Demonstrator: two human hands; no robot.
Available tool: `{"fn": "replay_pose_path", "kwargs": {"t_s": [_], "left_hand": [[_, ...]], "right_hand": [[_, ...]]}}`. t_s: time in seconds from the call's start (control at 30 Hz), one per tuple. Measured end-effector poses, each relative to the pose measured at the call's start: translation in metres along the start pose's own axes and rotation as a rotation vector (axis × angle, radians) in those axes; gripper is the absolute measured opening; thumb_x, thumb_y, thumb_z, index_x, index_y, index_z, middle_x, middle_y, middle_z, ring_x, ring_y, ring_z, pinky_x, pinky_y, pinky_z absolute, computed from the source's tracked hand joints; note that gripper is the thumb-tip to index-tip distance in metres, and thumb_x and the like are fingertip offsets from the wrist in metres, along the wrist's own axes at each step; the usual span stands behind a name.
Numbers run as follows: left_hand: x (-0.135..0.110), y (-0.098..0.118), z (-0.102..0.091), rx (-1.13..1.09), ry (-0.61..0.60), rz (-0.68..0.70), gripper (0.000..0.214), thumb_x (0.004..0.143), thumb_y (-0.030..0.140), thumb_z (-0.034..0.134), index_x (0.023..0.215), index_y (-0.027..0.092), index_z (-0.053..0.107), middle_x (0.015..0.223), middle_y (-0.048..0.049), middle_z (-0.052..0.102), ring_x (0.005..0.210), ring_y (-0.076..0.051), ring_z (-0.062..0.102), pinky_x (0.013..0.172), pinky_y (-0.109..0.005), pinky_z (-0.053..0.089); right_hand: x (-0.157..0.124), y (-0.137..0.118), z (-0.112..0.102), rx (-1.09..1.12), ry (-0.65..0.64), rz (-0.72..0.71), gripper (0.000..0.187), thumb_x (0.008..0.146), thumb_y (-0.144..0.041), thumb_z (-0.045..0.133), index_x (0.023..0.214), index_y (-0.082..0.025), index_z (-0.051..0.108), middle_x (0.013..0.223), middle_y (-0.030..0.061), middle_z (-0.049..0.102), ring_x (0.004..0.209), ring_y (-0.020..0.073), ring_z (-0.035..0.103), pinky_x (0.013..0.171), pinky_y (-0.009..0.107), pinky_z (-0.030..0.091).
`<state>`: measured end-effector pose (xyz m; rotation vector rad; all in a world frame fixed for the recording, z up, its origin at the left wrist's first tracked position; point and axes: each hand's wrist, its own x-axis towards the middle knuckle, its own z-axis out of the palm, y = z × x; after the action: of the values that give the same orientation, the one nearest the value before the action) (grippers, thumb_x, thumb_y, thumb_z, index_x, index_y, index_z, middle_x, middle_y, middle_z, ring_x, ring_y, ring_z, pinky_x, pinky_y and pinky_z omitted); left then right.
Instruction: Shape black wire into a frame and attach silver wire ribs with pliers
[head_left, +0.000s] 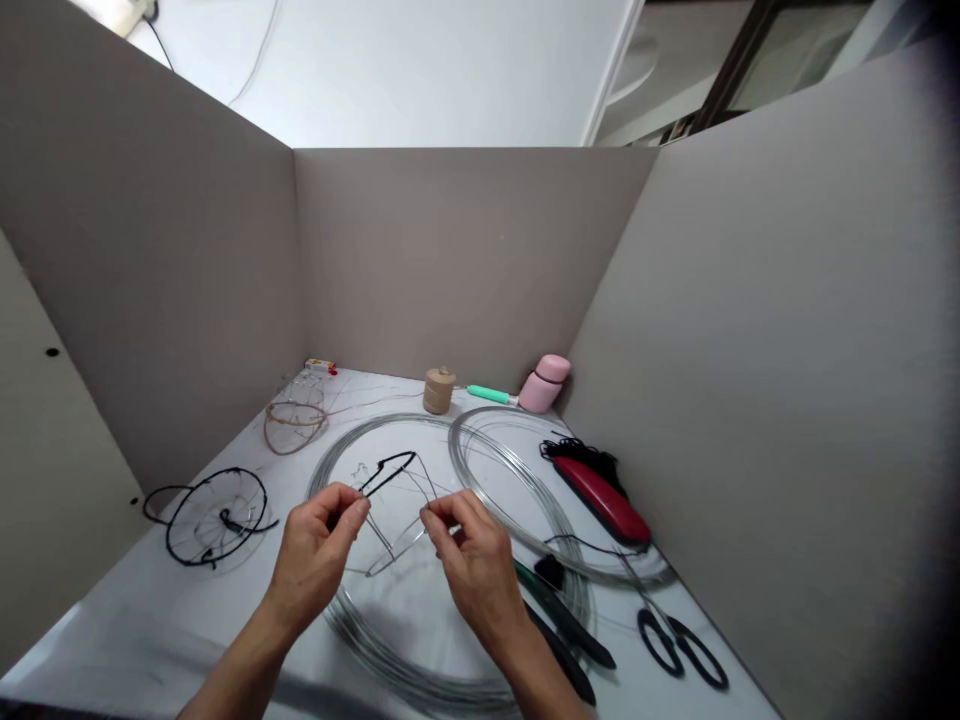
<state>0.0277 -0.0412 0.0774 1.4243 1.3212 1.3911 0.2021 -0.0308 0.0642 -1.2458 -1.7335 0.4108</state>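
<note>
A bent silver wire frame [390, 475], with black cord wound along its top bar, is held up above the table between my two hands. My left hand [319, 545] pinches its left side, thumb against the fingers. On the frame's right side, the thumb and fingertips of my right hand [474, 565] are pressed together on the thin wire. Below it lies a large coil of silver wire [390, 672]. Cutters with dark green-and-black handles [562, 612] lie beside my right wrist, their jaws hidden.
To the left sits a round wire piece wrapped in black cord [217, 518]. Behind are a twine-trimmed wire form [296, 425], a twine spool [439, 392], a green-handled tool [489, 394] and a pink bottle [544, 385]. Rightward lie a red object [604, 498] and scissors [697, 652]. Grey panels [465, 260] enclose the table.
</note>
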Motion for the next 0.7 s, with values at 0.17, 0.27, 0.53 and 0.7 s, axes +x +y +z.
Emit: {"fn": "replay_pose_path", "kwargs": {"t_s": [0.17,0.27,0.53,0.7], "left_hand": [[-0.010,-0.008,0.007,0.004,0.075,0.018,0.022,0.075,0.038,0.057,0.066,0.018,0.057,0.055,0.0030,0.044,0.053,-0.012,0.039,0.051,-0.021,0.033],[-0.016,-0.007,0.009,-0.031,0.101,-0.001,0.023,0.074,0.040,0.057,0.067,0.018,0.058,0.054,0.0033,0.043,0.051,-0.011,0.038,0.049,-0.021,0.032],[-0.019,-0.008,-0.002,-0.221,0.058,-0.107,0.027,0.073,0.042,0.062,0.070,0.015,0.059,0.053,0.0040,0.041,0.049,-0.008,0.033,0.044,-0.019,0.027],[-0.030,-0.026,0.007,-0.361,0.063,-0.177,0.029,0.076,0.043,0.060,0.073,0.014,0.058,0.052,0.0037,0.045,0.051,-0.009,0.040,0.051,-0.019,0.036]], "right_hand": [[-0.008,0.004,0.015,0.279,0.011,0.236,0.020,0.079,-0.037,0.054,0.068,-0.020,0.054,0.059,-0.0023,0.055,0.052,0.0130,0.056,0.048,0.023,0.045],[-0.009,0.004,0.021,0.614,0.043,0.393,0.021,0.070,-0.039,0.065,0.069,-0.018,0.059,0.061,-0.0004,0.061,0.058,0.0154,0.062,0.051,0.025,0.049],[-0.013,0.002,0.026,0.905,0.166,0.388,0.016,0.066,-0.031,0.072,0.070,-0.019,0.062,0.059,-0.0023,0.065,0.049,0.0105,0.057,0.048,0.023,0.047],[-0.008,0.004,0.023,0.757,0.063,0.315,0.012,0.068,-0.029,0.068,0.067,-0.018,0.063,0.055,-0.0023,0.062,0.052,0.0108,0.056,0.052,0.023,0.046]]}}
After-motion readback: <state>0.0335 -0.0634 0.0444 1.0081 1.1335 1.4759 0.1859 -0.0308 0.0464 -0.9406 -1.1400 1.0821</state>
